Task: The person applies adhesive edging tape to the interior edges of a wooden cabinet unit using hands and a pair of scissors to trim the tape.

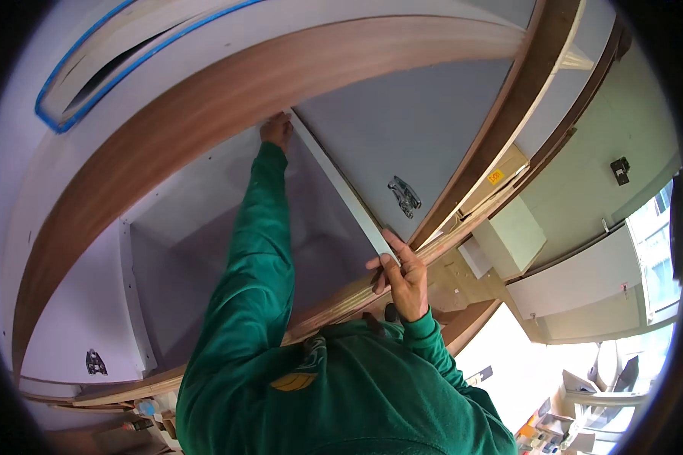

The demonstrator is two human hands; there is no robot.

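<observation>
A white-edged panel (338,176) runs from far to near inside a large wooden cabinet carcass with grey-lilac inner faces. My left hand (276,130) reaches deep in, its fingers closed around the panel's far end beside the reddish-brown frame rail (228,91). At the near end my right hand (404,277) straddles the same edge: the index finger stretches along one side, the thumb and other fingers bend on the other. A metal hinge (404,196) sits on the grey face right of the panel. Another hinge (95,362) is on the left compartment's face.
A raw wood edge (334,302) of the carcass runs close in front of my body. Blue tape (53,121) frames a slot at the far left. To the right are a cardboard box (501,178), a white block (514,236) and a white-topped bench (501,364).
</observation>
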